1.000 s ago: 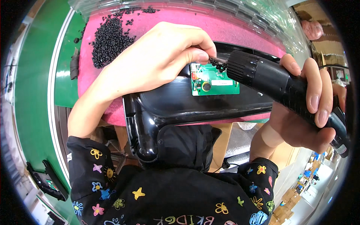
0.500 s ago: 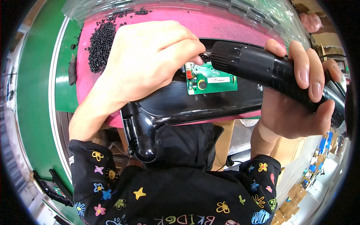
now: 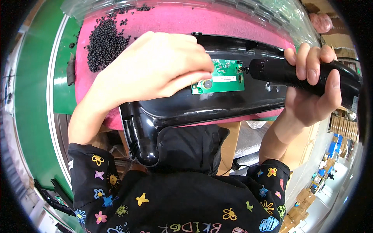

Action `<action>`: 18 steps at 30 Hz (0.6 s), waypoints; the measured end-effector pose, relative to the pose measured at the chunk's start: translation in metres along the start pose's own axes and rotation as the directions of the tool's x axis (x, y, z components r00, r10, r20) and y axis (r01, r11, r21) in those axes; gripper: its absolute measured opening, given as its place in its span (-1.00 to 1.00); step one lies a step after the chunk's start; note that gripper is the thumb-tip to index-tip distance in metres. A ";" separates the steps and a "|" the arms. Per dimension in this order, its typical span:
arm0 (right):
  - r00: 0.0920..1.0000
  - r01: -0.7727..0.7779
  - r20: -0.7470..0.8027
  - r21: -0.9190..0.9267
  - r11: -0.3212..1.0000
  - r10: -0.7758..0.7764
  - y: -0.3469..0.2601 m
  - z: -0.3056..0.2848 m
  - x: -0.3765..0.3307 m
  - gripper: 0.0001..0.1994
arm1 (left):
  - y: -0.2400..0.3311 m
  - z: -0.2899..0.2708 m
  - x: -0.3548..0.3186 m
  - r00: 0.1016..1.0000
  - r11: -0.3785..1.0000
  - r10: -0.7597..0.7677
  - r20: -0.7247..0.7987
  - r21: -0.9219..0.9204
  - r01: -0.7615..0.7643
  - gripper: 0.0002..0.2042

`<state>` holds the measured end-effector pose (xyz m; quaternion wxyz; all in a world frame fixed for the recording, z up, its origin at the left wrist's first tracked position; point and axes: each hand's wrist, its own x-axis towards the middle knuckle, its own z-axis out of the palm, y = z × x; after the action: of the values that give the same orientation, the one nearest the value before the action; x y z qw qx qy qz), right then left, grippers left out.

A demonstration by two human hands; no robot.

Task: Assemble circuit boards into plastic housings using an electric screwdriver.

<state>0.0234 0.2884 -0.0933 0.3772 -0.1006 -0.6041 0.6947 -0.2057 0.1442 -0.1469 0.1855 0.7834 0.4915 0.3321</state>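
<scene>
Holds left forearm [image 3: 90, 118] slanting up from the lower left, with left hand [image 3: 165, 64] back upward, knuckles bent, left thumb [image 3: 192, 79] extended and fingertips hidden. Holds right forearm [image 3: 277, 139] slanting up from the lower right, with right hand [image 3: 305, 104] palm up, right fingers [image 3: 312, 73] curled over in a wrapping grip and right thumb [image 3: 332, 86] upright.

Circuit board [image 3: 225, 86] green; screwdriver [image 3: 278, 72], housing [image 3: 198, 106] black; mat [image 3: 167, 21] pink.
</scene>
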 end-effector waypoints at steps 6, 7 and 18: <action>0.999 -0.030 0.021 -0.021 0.999 0.030 0.007 -0.007 0.001 -0.73 | -0.005 0.006 0.001 0.996 0.999 0.042 0.085 -0.032 -0.039 -0.83; 0.999 -0.032 0.020 -0.020 0.999 0.033 0.008 -0.009 0.001 -0.73 | -0.004 0.005 0.002 0.991 1.000 0.023 0.136 -0.009 -0.022 -0.83; 0.960 -0.091 0.263 -0.017 0.996 0.092 0.016 -0.004 0.020 -0.76 | 0.007 -0.002 -0.002 0.950 0.986 -0.166 0.264 0.042 0.161 -0.81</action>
<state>0.0055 0.3043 -0.1030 0.2608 -0.0362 -0.6453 0.7171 -0.2035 0.1394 -0.1419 0.2692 0.7794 0.5284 0.2021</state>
